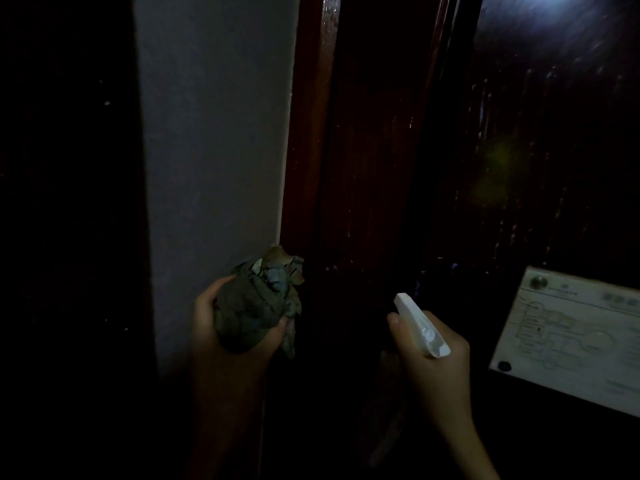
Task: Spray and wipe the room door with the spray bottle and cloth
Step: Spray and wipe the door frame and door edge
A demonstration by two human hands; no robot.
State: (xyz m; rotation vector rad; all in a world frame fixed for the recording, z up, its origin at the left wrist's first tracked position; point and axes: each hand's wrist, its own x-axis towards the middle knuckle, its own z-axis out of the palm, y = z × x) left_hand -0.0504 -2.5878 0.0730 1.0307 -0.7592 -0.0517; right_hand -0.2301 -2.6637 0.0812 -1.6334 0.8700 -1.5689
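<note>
The scene is very dim. A dark glossy wooden door (540, 150) fills the right side, streaked with wet drips. My left hand (221, 327) grips a bunched grey-green cloth (259, 303) close to the reddish-brown door frame (308, 140), without plainly touching it. My right hand (436, 351) holds a spray bottle by its white head (420, 323), nozzle pointing up and left toward the door's edge. The bottle's body below the hand is lost in shadow.
A pale grey wall strip (214, 150) stands left of the frame. A white plan sign (571, 334) is fixed to the door at lower right. A light glare (550, 1) reflects off the door's top. The far left is black.
</note>
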